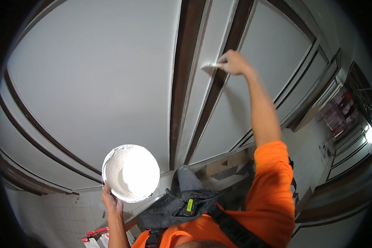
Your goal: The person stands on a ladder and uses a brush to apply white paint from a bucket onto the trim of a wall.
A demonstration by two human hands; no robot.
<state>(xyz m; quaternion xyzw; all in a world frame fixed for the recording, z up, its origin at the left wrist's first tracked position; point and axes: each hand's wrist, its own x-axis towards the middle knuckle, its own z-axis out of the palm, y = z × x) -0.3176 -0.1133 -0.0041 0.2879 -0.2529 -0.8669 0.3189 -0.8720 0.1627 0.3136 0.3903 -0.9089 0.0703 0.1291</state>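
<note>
A paintbrush with white-coated bristles is in my right hand, which is stretched out to the wall. Its bristles lie at the pale strip between two dark brown wooden mouldings; whether they touch the surface I cannot tell. My left hand grips the side of a round bucket held low in front of me. White paint shows brightly inside, and dried white smears coat the bucket's rim and inner wall. Part of the left fingers is hidden under the bucket.
Large white wall panels framed by brown mouldings rise before me. A tiled floor lies below at left, with a red and white box on it. At right, an opening with a window and a bright lamp are visible.
</note>
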